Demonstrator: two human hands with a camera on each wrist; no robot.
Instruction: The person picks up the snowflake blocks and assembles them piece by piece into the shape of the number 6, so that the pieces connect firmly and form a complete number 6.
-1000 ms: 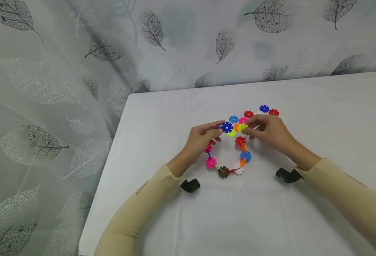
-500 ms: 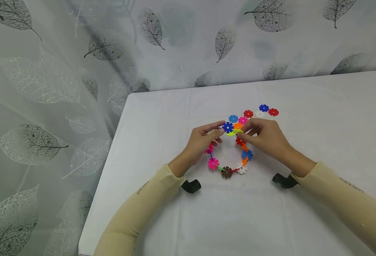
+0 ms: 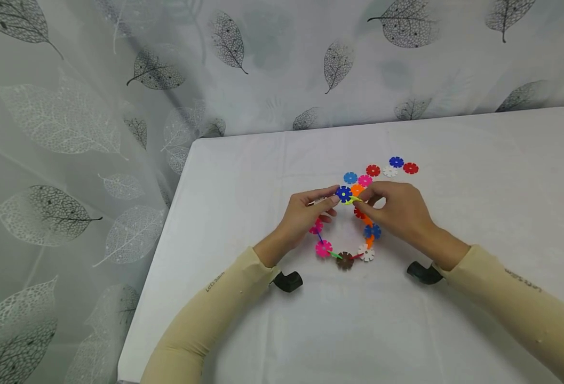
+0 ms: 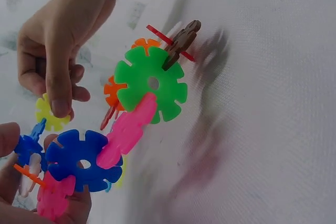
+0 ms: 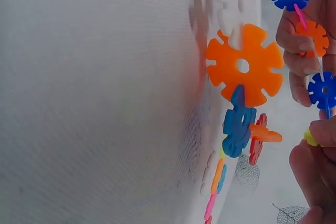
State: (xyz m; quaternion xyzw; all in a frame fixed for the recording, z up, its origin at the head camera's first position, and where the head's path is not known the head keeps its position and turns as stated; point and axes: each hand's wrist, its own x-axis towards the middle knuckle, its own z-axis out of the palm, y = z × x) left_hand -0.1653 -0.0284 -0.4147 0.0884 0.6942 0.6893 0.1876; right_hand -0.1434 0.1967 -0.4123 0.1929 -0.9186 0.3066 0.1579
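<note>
A curved chain of slotted plastic flower discs hangs from my left hand (image 3: 306, 216), its brown disc (image 3: 344, 260) lowest in the head view. Thumb and fingers of that hand pinch the chain's end by a dark blue disc (image 3: 343, 194). My right hand (image 3: 399, 205) pinches a yellow disc (image 4: 51, 114) between thumb and forefinger, edge-on against the blue disc. In the left wrist view, pink, blue and green discs (image 4: 152, 80) interlock through their slots. An orange disc (image 5: 244, 66) and a blue disc (image 5: 240, 124) of the chain show large in the right wrist view.
Loose discs lie on the white table (image 3: 349, 330) behind the hands: light blue (image 3: 350, 177), pink (image 3: 365, 180), orange (image 3: 357, 190), white (image 3: 389, 171), dark blue (image 3: 396, 161) and two red ones (image 3: 411, 168). A leaf-print curtain (image 3: 272, 64) hangs behind and at the left.
My right hand has moved left and slightly down, bringing the yellow disc to the dark blue disc and turning it edge-on. The hanging chain has shifted slightly right.
</note>
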